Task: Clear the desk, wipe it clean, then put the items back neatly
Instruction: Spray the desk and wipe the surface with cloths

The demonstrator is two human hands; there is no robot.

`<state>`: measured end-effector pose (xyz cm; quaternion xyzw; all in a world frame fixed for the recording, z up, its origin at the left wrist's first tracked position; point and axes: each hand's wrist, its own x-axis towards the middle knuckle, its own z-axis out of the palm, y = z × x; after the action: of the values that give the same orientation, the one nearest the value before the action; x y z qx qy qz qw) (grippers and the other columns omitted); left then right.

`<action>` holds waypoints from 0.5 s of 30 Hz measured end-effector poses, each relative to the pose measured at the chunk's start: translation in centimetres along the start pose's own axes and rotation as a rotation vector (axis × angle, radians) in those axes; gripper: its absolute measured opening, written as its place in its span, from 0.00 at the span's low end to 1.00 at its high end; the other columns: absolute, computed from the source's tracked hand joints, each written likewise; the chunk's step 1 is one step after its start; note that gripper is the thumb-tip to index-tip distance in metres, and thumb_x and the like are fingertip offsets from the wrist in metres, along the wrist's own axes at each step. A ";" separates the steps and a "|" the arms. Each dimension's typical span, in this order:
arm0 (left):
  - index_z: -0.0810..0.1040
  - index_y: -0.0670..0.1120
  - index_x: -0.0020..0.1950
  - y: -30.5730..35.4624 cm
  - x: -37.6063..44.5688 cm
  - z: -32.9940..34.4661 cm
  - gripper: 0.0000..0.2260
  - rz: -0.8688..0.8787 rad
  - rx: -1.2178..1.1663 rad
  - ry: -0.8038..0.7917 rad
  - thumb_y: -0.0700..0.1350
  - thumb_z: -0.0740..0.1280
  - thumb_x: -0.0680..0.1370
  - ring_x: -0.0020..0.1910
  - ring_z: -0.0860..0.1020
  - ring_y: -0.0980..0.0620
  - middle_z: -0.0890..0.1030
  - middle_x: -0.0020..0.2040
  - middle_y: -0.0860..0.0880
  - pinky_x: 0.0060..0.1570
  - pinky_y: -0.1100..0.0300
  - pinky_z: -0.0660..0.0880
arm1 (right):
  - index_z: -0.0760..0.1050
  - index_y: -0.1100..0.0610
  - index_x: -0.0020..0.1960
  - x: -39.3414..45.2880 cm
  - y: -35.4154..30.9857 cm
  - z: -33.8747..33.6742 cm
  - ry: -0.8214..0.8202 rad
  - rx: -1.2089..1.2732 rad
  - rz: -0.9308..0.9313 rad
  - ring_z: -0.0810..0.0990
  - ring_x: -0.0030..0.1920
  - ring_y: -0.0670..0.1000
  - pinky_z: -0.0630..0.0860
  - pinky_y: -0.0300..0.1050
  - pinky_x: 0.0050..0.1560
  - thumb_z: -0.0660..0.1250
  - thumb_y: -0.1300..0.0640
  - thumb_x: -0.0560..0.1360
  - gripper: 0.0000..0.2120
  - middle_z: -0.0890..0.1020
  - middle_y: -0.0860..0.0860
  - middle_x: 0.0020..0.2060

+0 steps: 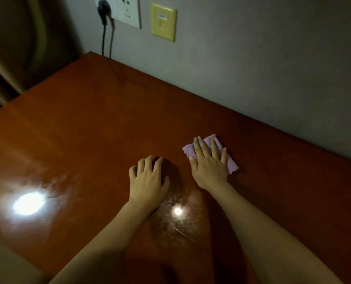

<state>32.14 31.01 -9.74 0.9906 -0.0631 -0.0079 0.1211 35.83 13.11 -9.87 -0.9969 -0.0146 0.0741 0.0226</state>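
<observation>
A glossy reddish-brown wooden desk (88, 124) fills most of the view, with lamp glare on its left and centre. My right hand (208, 162) lies flat, fingers straight, pressing a folded pink cloth (231, 161) onto the desk near the wall. My left hand (148, 178) rests beside it to the left, fingertips bent onto the bare wood, holding nothing.
A grey wall runs along the desk's far edge. On it hang a white socket plate (125, 11) with a black plug (104, 12) and cable dropping behind the desk, and a yellow switch plate (163, 22). A dark curtain (16, 48) hangs at the left.
</observation>
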 end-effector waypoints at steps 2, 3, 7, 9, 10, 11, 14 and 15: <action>0.76 0.43 0.64 2.4 -1.1 0.6 0.22 0.023 0.017 0.006 0.53 0.65 0.73 0.61 0.74 0.41 0.77 0.61 0.43 0.55 0.44 0.71 | 0.38 0.50 0.77 -2.0 3.0 0.3 0.015 -0.010 0.024 0.40 0.77 0.54 0.40 0.62 0.73 0.29 0.40 0.74 0.33 0.43 0.45 0.77; 0.75 0.44 0.65 3.7 -1.7 0.9 0.23 0.027 0.013 0.000 0.53 0.66 0.74 0.62 0.73 0.41 0.76 0.63 0.43 0.56 0.44 0.70 | 0.39 0.50 0.78 -3.1 4.4 0.4 0.019 -0.015 0.030 0.40 0.77 0.55 0.41 0.63 0.73 0.27 0.40 0.72 0.36 0.44 0.46 0.77; 0.71 0.44 0.70 9.2 -3.8 1.9 0.24 0.069 -0.002 -0.016 0.53 0.64 0.76 0.67 0.68 0.43 0.71 0.67 0.44 0.61 0.45 0.65 | 0.45 0.52 0.78 -6.9 9.8 0.8 0.029 0.034 0.060 0.42 0.77 0.56 0.43 0.64 0.72 0.28 0.40 0.71 0.38 0.48 0.47 0.78; 0.73 0.44 0.67 12.0 -4.7 2.4 0.23 0.112 0.024 -0.024 0.54 0.63 0.75 0.64 0.72 0.43 0.74 0.64 0.44 0.59 0.44 0.68 | 0.47 0.52 0.78 -8.8 12.3 0.8 0.040 0.067 0.083 0.43 0.77 0.56 0.43 0.64 0.72 0.30 0.40 0.72 0.37 0.50 0.47 0.77; 0.74 0.44 0.66 13.4 -5.1 2.9 0.23 0.131 0.023 -0.023 0.54 0.63 0.74 0.63 0.73 0.43 0.75 0.63 0.44 0.58 0.44 0.69 | 0.46 0.52 0.78 -9.7 13.6 0.9 0.040 0.065 0.093 0.42 0.77 0.56 0.42 0.63 0.72 0.31 0.40 0.73 0.36 0.49 0.47 0.78; 0.74 0.44 0.66 14.9 -5.5 3.2 0.23 0.148 0.019 -0.020 0.54 0.64 0.74 0.63 0.73 0.43 0.75 0.63 0.44 0.58 0.44 0.69 | 0.45 0.52 0.78 -10.5 15.0 1.0 0.036 0.061 0.104 0.41 0.77 0.55 0.42 0.63 0.73 0.32 0.40 0.75 0.34 0.48 0.46 0.78; 0.72 0.44 0.68 18.9 -6.6 4.3 0.24 0.198 0.010 -0.026 0.53 0.62 0.75 0.64 0.71 0.44 0.73 0.65 0.44 0.60 0.45 0.67 | 0.44 0.52 0.78 -12.8 18.9 1.2 0.028 0.075 0.142 0.40 0.77 0.55 0.40 0.62 0.73 0.37 0.42 0.78 0.31 0.47 0.46 0.78; 0.72 0.44 0.68 20.1 -7.0 4.7 0.24 0.209 0.010 -0.037 0.53 0.61 0.75 0.64 0.71 0.44 0.73 0.65 0.44 0.60 0.45 0.67 | 0.44 0.52 0.78 -13.6 20.2 1.2 0.033 0.084 0.160 0.40 0.77 0.55 0.39 0.62 0.73 0.39 0.43 0.80 0.29 0.47 0.46 0.78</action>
<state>22.57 11.40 -9.45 0.9789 -0.1686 -0.0133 0.1149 22.72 -7.40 -10.04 -0.9941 0.0688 0.0599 0.0587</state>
